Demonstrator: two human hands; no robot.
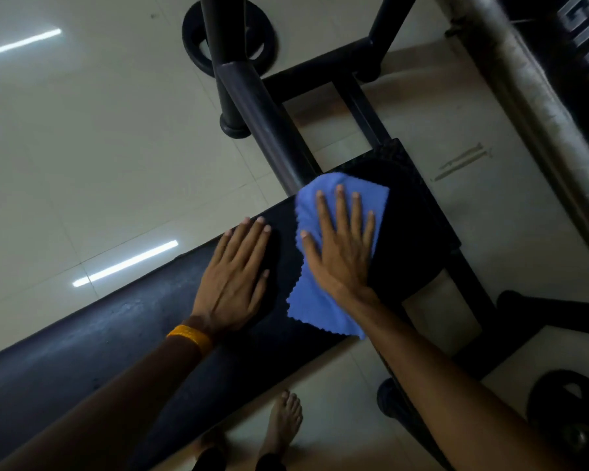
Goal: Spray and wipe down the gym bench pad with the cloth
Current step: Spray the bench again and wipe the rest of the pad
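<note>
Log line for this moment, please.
phase: wiping | right hand: flat on blue cloth | left hand: flat on bench pad | spray bottle: unseen

partial white letters "GIV" on black pad (588,32), top right

A black weight plate (230,35) lies on the pale tiled floor (82,130) well beyond the fingertips, another plate (568,409) lies behind them, and a worn steel bar (524,96) runs past.
</note>
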